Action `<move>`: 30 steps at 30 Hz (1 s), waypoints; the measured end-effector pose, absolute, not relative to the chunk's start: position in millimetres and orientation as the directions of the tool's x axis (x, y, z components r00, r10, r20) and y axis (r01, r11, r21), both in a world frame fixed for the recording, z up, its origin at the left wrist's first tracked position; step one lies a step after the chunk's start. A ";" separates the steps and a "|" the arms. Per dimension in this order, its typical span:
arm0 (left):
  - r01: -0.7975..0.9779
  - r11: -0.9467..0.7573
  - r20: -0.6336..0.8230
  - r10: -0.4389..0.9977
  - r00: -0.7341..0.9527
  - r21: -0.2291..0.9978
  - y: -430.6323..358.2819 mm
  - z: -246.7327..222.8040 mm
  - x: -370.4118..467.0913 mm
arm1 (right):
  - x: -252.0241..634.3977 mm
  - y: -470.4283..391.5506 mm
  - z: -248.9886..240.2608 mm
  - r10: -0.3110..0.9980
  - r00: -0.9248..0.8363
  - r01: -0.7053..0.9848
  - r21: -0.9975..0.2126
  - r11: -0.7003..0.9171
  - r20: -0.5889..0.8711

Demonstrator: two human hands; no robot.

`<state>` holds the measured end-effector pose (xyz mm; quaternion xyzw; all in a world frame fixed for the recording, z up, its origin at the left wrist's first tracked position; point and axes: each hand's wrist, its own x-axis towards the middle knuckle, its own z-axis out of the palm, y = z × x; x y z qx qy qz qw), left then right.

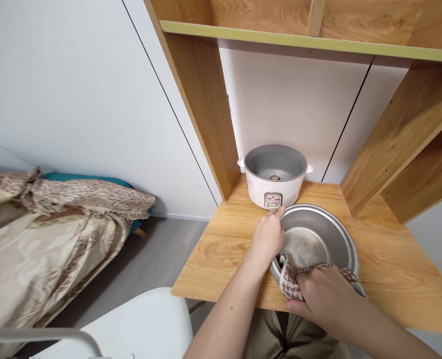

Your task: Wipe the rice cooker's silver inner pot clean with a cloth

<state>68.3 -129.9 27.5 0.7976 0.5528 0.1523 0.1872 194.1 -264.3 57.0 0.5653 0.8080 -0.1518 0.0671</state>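
The round silver metal pot [335,244] sits at lower centre-right of the frame, on the light-brown wooden tabletop [221,249], before the white rice-cooker body [258,192]. Left hand [268,234]: fingers grasp the left rim; maintain this hold against rotation. Right hand [327,296]: fingers clench the brown-and-white patterned cloth [291,284] at the near rim; apply even pressure, follow the curve, overlap strokes.

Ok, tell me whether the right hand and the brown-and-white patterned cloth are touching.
Touching: in the head view, the right hand grips the bunched cloth at the round silver metal pot's near rim.
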 end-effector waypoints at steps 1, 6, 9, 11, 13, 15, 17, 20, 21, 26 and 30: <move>0.826 -0.318 0.035 0.939 0.342 0.466 -129.9 27.7 68.3 | 196.9 -261.5 59.7 0.884 -0.363 0.929 -0.183 0.321 -0.293; 0.824 -0.301 0.028 0.944 0.329 0.480 -128.5 26.8 68.4 | 211.7 -244.2 67.7 0.778 -0.477 0.873 -0.322 0.366 -0.409; 0.817 -0.291 0.029 0.947 0.320 0.497 -127.3 25.5 68.4 | 211.9 -244.8 63.8 0.790 -0.473 0.876 -0.300 0.377 -0.390; 0.814 -0.293 0.031 0.946 0.322 0.502 -127.0 25.0 68.2 | 207.9 -251.5 58.5 0.835 -0.428 0.902 -0.224 0.369 -0.346; 0.814 -0.298 0.031 0.945 0.327 0.499 -127.2 25.0 68.1 | 202.7 -259.8 53.0 0.874 -0.372 0.928 -0.124 0.351 -0.312; 0.815 -0.303 0.032 0.943 0.331 0.494 -127.7 25.6 68.1 | 198.6 -265.6 50.1 0.894 -0.334 0.942 -0.061 0.331 -0.299; 0.817 -0.304 0.031 0.943 0.332 0.490 -128.2 26.5 68.1 | 197.3 -266.4 51.4 0.902 -0.325 0.945 -0.058 0.322 -0.286; 0.817 -0.300 0.028 0.944 0.330 0.492 -128.7 28.0 68.0 | 200.7 -259.6 60.3 0.871 -0.384 0.923 -0.145 0.356 -0.307; 0.815 -0.299 0.028 0.944 0.329 0.496 -128.8 28.5 67.9 | 202.4 -256.7 63.6 0.847 -0.418 0.908 -0.182 0.377 -0.328; 0.814 -0.291 0.024 0.946 0.323 0.502 -128.7 29.1 68.6 | 205.2 -253.6 64.2 0.835 -0.449 0.893 -0.185 0.410 -0.318; 0.815 -0.305 0.033 0.942 0.333 0.492 -128.3 27.8 69.0 | 199.5 -264.9 48.4 0.885 -0.357 0.933 -0.060 0.356 -0.300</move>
